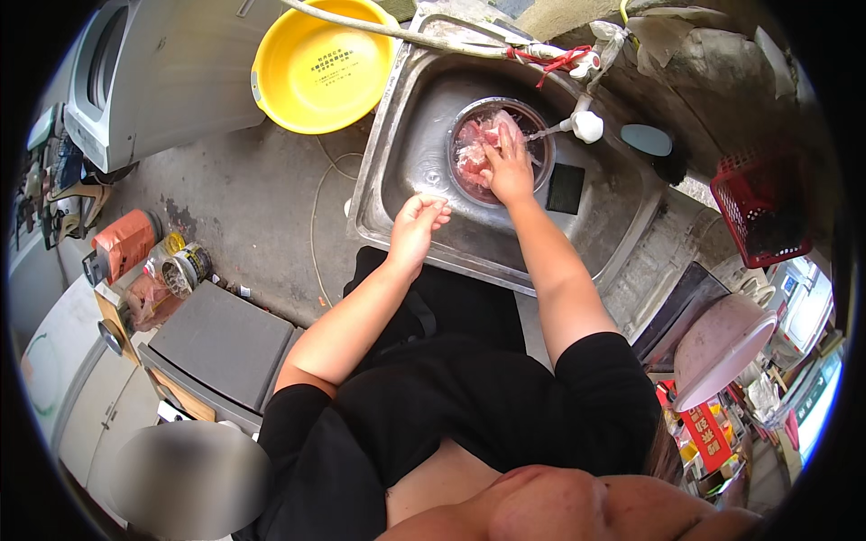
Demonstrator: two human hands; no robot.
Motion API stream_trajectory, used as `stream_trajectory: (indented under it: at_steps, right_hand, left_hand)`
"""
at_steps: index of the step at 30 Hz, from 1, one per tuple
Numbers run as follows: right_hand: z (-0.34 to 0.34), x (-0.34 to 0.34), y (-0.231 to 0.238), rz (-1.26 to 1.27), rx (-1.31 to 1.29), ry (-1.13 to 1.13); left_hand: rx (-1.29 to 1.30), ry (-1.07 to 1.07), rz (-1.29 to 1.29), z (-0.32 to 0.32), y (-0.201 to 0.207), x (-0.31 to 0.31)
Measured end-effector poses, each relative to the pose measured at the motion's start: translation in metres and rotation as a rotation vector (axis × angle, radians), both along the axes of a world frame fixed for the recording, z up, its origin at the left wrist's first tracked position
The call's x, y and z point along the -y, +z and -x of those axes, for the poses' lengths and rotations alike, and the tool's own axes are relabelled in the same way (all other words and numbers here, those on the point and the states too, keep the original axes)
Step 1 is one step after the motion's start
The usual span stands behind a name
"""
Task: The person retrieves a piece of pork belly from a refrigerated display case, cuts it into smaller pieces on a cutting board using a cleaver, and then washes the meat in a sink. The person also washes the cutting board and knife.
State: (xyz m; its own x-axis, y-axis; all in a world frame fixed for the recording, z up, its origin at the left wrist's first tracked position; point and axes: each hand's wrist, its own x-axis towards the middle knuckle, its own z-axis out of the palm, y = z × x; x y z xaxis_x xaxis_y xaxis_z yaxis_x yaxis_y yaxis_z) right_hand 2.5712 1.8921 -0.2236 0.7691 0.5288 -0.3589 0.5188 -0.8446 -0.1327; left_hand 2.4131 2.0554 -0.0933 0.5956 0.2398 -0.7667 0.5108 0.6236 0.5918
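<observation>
My right hand (pixel 510 167) reaches into a round metal bowl (pixel 465 187) in the sink, its fingers spread over raw pink meat (pixel 474 149). Water from a white-ended tap (pixel 586 126) runs into the bowl beside the fingers. Over the sink's near edge hangs my left hand (pixel 419 233), left of the bowl and apart from it. Its fingers are curled in, with nothing visible in them. A dark rectangular pad (pixel 566 188) lies on the sink floor, just right of the bowl. The underside of the meat is hidden.
The stainless steel sink (pixel 379 171) has a raised rim. Left of it stands a yellow basin (pixel 325 68), with a hose (pixel 397 32) crossing above. On the right are an oval pale dish (pixel 646 140), a red basket (pixel 758 212) and a pink basin (pixel 722 347).
</observation>
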Motion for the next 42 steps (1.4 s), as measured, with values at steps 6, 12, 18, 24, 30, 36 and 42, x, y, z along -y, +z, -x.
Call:
stream_trajectory:
  at_steps: [6,12,18,24,30,36,42]
  right_hand:
    - [0.018,-0.007,0.011,-0.127,-0.003,-0.101]
    - [0.03,0.001,0.066,-0.413,0.074,-0.35]
    - [0.029,0.061,0.069,-0.046,-0.067,-0.61]
    - [0.072,-0.086,0.139,-0.574,0.159,-0.285]
    - [0.13,-0.309,0.138,-0.697,-0.243,0.091]
    - [0.225,-0.503,0.146,-0.758,-0.488,0.533]
    - [0.282,-0.662,0.16,-0.667,-0.496,0.731]
  left_hand:
    - [0.078,-0.014,-0.015,0.022,0.024,-0.033]
    - [0.17,0.123,-0.03,0.079,0.044,-0.104]
    - [0.07,0.341,-0.128,0.202,0.057,-0.203]
    - [0.033,0.743,-0.298,0.352,0.076,-0.284]
    - [0.026,1.117,-0.39,0.447,0.078,-0.315]
    - [-0.048,1.45,-0.326,0.515,0.072,-0.331]
    - [-0.135,1.723,-0.308,0.572,0.076,-0.389]
